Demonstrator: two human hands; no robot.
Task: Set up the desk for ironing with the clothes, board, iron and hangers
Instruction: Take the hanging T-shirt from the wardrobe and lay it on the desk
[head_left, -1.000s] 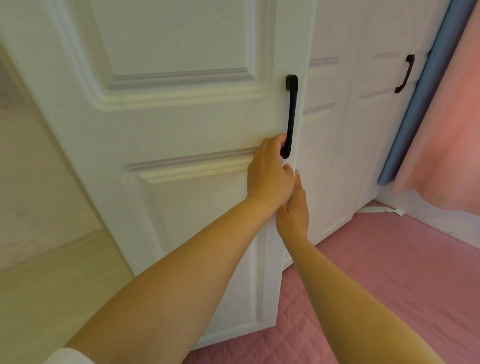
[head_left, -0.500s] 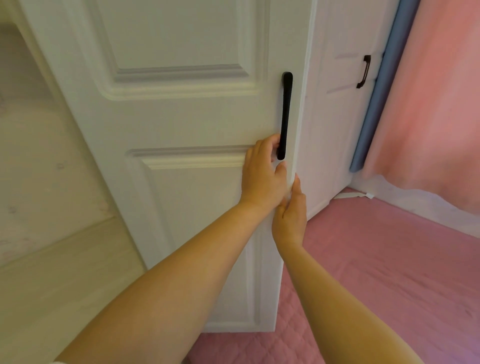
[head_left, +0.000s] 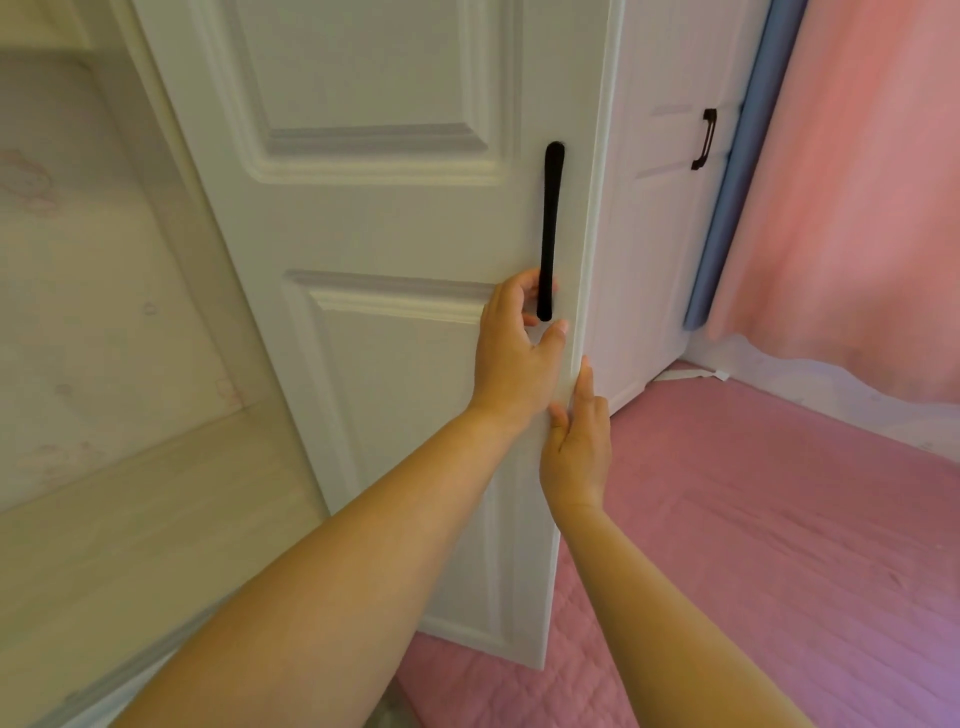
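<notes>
A white panelled wardrobe door (head_left: 374, 218) stands partly open in front of me. It carries a long black handle (head_left: 551, 208). My left hand (head_left: 514, 364) curls its fingers behind the lower end of that handle, thumb against the door's face. Just below it, my right hand (head_left: 579, 447) holds the door's free edge, index finger stretched up along it. No clothes, board, iron or hangers are in view.
Left of the door, the wardrobe's pale interior and a light shelf (head_left: 130, 519) show. A second white door (head_left: 660, 234) with a dark handle (head_left: 704, 139) is on the right, then a blue strip (head_left: 727, 208) and a pink curtain (head_left: 857, 182). A pink quilted mat (head_left: 753, 519) covers the floor.
The door has swung further open toward me, showing more of the wardrobe's inside at the left. Both hands have stayed on the handle and the door's edge.
</notes>
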